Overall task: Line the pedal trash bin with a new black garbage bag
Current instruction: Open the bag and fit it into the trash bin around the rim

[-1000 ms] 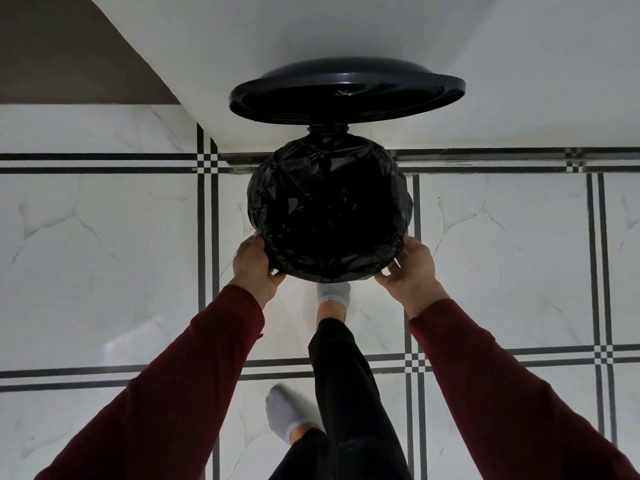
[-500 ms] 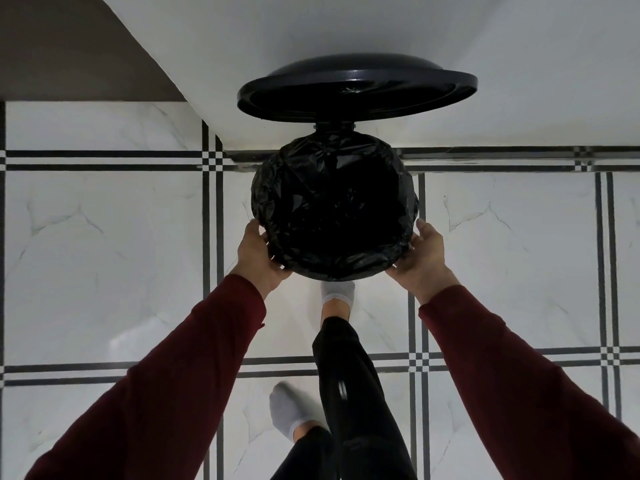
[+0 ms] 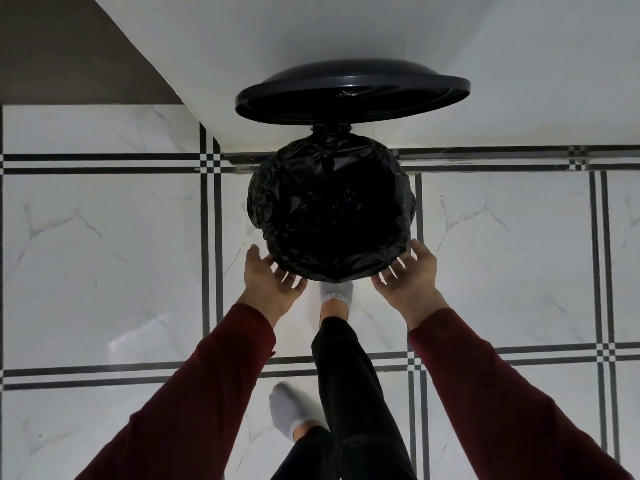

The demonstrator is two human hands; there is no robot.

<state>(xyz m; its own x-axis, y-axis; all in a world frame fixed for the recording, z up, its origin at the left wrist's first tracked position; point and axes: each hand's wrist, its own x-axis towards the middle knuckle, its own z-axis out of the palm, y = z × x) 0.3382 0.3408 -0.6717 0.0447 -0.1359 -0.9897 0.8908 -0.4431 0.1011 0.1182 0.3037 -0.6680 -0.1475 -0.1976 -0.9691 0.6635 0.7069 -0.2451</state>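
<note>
The round pedal bin stands on the floor against a white wall, its black lid (image 3: 353, 95) tipped up and open. A crinkled black garbage bag (image 3: 329, 216) lines the bin and is folded over the rim all round, hiding the bin's body. My left hand (image 3: 272, 278) is at the near left of the rim, palm up, fingers spread, fingertips at the bag's folded edge. My right hand (image 3: 408, 275) mirrors it at the near right, also open. My right foot in a grey sock (image 3: 336, 292) is under the bin's front, where the pedal is hidden.
The floor (image 3: 104, 254) is white marble tile with black grid lines. A white wall (image 3: 346, 29) rises behind the bin, and a dark area (image 3: 52, 46) lies at the far left. My other foot in a grey sock (image 3: 287, 414) stands further back.
Both hands gripped the bag's edge at the rim sides earlier. Now they have let go, dropped slightly toward me and opened with palms up.
</note>
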